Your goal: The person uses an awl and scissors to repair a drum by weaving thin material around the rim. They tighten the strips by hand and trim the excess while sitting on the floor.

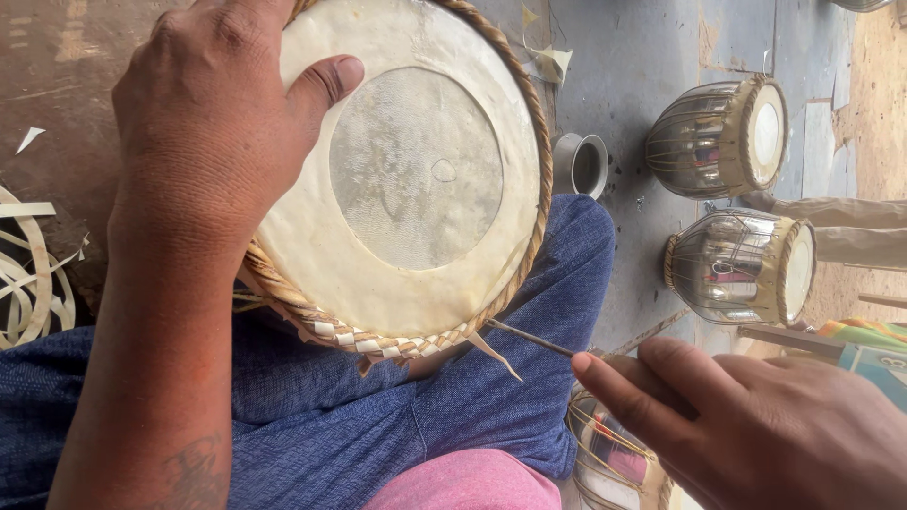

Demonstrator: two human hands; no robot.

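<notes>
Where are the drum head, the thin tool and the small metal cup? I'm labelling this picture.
drum head (416, 170): head view, on the grey centre patch of the skin.
thin tool (531, 338): head view, mid-shaft, between braided rim and right hand.
metal cup (581, 165): head view, on its open rim.

The drum head (406, 179) is showing cream skin with a grey, mottled circle in the middle, and a tan and cream braided rim (378, 340) is running round it. Blue denim trousers (378, 416) are lying beneath, beside a pink cloth (472, 482). Two silvery drums (723, 203) with tan rims are gleaming on grey floor (642, 85).
</notes>
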